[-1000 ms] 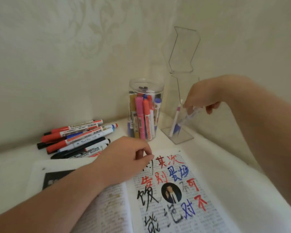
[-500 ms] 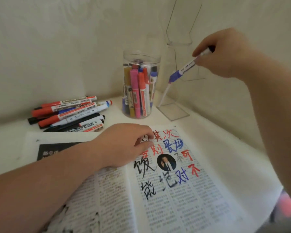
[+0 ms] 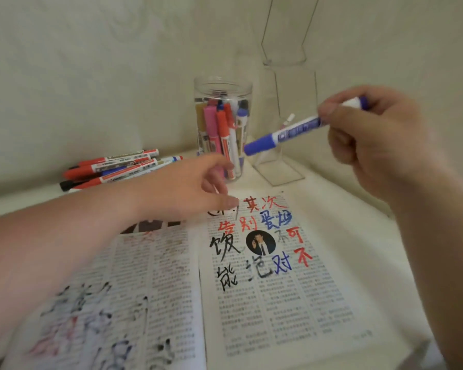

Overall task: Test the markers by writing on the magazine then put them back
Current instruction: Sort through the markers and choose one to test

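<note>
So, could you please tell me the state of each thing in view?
blue marker: capped, held aloft, tilted.
right hand: grips the blue marker.
left hand: blurred, loosely curled, nothing visibly held.
magazine: open flat, pages scribbled on.
jar: upright, lidless, holding markers.
loose markers: capped, lying in a pile.

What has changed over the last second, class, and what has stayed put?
The right hand has lifted the blue marker out of the clear stand and holds it in the air, cap on. The left hand has loosened its fingers at the top of the magazine. The jar and marker pile are unchanged.
</note>
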`<control>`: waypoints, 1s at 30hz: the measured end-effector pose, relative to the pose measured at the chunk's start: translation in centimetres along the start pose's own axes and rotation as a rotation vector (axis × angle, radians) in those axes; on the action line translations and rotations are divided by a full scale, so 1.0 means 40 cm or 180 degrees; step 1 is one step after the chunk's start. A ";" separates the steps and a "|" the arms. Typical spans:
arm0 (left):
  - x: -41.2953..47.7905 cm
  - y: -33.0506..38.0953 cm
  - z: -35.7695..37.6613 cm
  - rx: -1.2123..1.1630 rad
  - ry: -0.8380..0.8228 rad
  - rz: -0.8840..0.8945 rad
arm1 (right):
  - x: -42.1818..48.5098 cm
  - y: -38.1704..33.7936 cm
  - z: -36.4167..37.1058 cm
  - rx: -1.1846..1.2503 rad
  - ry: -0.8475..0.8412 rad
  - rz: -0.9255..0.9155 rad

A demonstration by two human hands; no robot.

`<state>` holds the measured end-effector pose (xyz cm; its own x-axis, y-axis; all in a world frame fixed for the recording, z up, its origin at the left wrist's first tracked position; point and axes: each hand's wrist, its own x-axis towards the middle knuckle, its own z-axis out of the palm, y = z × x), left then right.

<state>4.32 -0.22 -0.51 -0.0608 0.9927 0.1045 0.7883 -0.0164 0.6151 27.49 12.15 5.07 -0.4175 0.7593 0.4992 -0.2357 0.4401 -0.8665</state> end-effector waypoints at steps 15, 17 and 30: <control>-0.040 -0.008 0.074 -0.0320 0.0443 0.0582 | -0.128 0.137 0.179 0.0237 -0.0755 0.1012; -0.032 -0.009 0.073 -0.0415 0.0547 0.0656 | -0.130 0.134 0.178 0.0261 -0.0660 0.0968; -0.064 -0.041 0.054 -0.0508 -0.0058 0.0425 | -0.243 0.035 0.103 0.0249 -0.1969 0.1763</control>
<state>4.50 -2.48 -3.48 0.0498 0.9824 0.1801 0.6814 -0.1653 0.7130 27.60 3.44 -1.02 -0.8923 0.4456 -0.0722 0.0948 0.0286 -0.9951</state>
